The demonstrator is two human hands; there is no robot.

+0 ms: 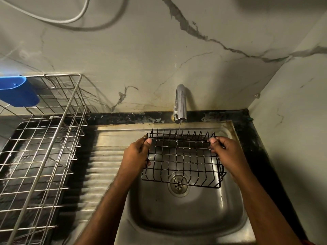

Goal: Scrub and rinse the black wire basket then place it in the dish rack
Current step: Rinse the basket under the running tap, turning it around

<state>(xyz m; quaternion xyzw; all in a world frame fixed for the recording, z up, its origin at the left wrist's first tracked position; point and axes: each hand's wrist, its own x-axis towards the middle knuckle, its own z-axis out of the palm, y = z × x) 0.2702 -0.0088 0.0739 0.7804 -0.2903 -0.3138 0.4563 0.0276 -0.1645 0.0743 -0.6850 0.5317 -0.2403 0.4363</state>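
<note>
Both hands are holding the black wire basket (182,160) over the steel sink (178,216), 1 hand at each short end. The left hand (135,156) is gripping the left end, thumb lying on the top rim and fingers curling underneath. The right hand (227,152) is gripping the right end the same way — thumb on the rim, fingers wrapping the side wires. The basket is sitting tilted, its far edge up under the chrome tap (180,103) and its near edge hanging above the drain (178,186). A thin stream of water (179,129) is falling from the spout onto the far part of the basket. To the left, on the dark bench (261,156), the silver dish rack (40,138) is standing well apart from the basket, with a blue plastic holder (17,91) hanging at its far corner — what is inside it cannot be told.
</note>
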